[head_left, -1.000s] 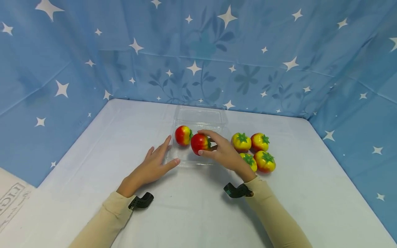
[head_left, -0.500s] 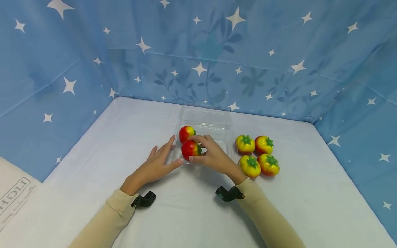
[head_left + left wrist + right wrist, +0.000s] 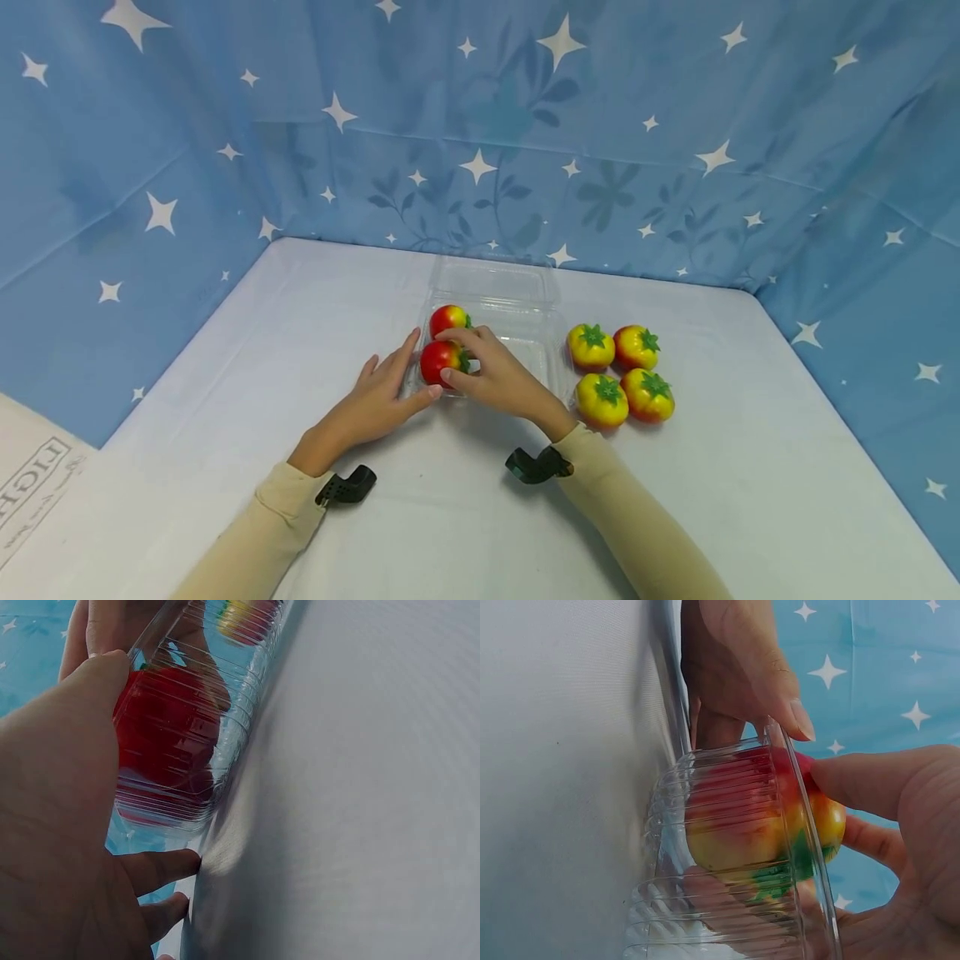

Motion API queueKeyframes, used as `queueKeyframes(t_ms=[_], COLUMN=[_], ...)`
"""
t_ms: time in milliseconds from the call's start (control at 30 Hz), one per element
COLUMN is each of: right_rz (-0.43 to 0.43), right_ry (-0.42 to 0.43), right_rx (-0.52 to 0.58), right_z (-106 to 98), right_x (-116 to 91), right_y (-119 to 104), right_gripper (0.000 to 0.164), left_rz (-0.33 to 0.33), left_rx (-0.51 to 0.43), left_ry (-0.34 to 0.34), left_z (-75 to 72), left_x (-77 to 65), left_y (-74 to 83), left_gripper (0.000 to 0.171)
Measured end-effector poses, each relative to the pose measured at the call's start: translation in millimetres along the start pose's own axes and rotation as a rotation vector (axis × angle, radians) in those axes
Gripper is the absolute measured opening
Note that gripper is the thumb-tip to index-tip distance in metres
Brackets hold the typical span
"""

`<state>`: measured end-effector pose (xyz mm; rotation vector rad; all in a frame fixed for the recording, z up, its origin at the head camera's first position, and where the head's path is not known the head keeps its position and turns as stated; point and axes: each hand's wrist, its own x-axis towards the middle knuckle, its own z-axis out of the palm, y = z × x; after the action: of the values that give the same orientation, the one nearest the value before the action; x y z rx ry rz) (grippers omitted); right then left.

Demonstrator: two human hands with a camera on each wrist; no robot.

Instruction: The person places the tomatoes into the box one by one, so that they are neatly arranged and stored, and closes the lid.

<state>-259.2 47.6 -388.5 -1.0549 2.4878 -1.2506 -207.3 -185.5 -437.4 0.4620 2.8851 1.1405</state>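
Note:
A clear plastic clamshell box (image 3: 525, 350) lies on the table with its lid (image 3: 491, 279) raised toward the curtain. Inside its left side is a red-and-yellow artificial fruit (image 3: 447, 319) with a green leafy cap. My right hand (image 3: 498, 375) pinches a second such fruit (image 3: 437, 364), mostly red, between thumb and fingers in the box's near-left corner; the right wrist view shows this fruit (image 3: 739, 817) through the ribbed wall. With fingers spread, my left hand (image 3: 375, 400) stays at the box's left near corner, its thumb (image 3: 109, 671) at the rim in the left wrist view.
Several more fruits of this kind (image 3: 602, 402) stand grouped right of the box, caps up. A blue curtain (image 3: 480, 125) with white stars surrounds the white table (image 3: 450, 525). Printed cardboard (image 3: 37, 475) shows at the left edge.
My right hand has moved left and nearer with its fruit, from the box's middle into the near-left corner in front of the other fruit. The left hand has stayed about in place.

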Motion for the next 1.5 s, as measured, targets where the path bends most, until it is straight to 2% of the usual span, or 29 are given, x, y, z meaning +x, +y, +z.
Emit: queueKeyframes(t_ms=[267,700,1233,1500], right_rz=[0.013,0.096,0.103,0.136], right_ry=[0.004,0.022,0.012,-0.008], right_rx=[-0.025,-0.058,-0.05,-0.07], right_z=[1.5,2.0,0.1,-3.9], right_x=[1.9,-0.1,-1.2,-1.9], right_y=[-0.5,-5.7,-6.7,-7.7], right_gripper=[0.054,0.061,0.064,0.066], left_rz=[0.0,0.008,0.013,0.019], left_rx=[0.003,-0.009,0.0,0.004], left_ry=[0.008,0.005,0.006,0.007], left_z=[-1.9,0.3,0.7,0.7], left_x=[0.1,2.0,0.0,0.1], left_y=[0.4,0.2,0.9,0.6], left_gripper=[0.103,0.102,0.102,0.101])
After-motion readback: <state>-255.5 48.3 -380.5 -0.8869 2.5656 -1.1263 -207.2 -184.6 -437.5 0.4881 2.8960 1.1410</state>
